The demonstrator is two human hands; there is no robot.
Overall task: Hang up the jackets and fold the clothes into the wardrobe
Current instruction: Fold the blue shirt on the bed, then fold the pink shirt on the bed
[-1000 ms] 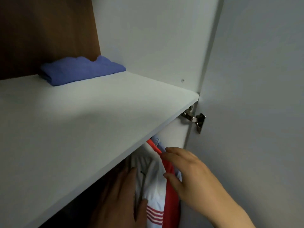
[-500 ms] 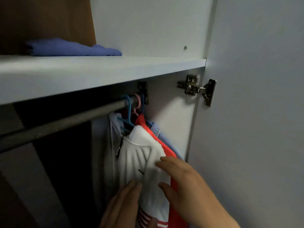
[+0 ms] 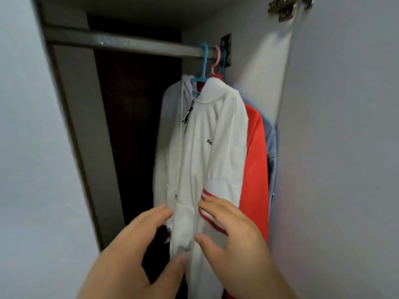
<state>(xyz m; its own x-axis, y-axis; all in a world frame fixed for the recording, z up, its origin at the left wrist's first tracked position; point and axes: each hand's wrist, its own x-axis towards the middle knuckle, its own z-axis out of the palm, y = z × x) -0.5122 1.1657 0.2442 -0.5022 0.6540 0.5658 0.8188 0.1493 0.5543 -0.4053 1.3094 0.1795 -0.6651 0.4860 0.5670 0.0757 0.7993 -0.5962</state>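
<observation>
A white zip jacket (image 3: 207,152) with red sleeve stripes hangs from a blue hanger (image 3: 201,70) on the grey wardrobe rail (image 3: 121,43). Behind it hang a red jacket (image 3: 255,160) on a pink hanger (image 3: 216,61) and a blue denim garment (image 3: 271,143), pressed against the right wall. My left hand (image 3: 138,255) is spread open at the white jacket's lower left edge. My right hand (image 3: 235,244) is spread open on its striped sleeve. Neither hand grips cloth.
The open wardrobe door (image 3: 345,147) fills the right side, with a metal hinge (image 3: 287,7) at the top. A grey panel (image 3: 26,147) stands on the left. The wardrobe's left half behind the rail is dark.
The view has dropped from the upper shelf with the folded blue cloth to the hanging space. Both hands slid down the white jacket to its lower part.
</observation>
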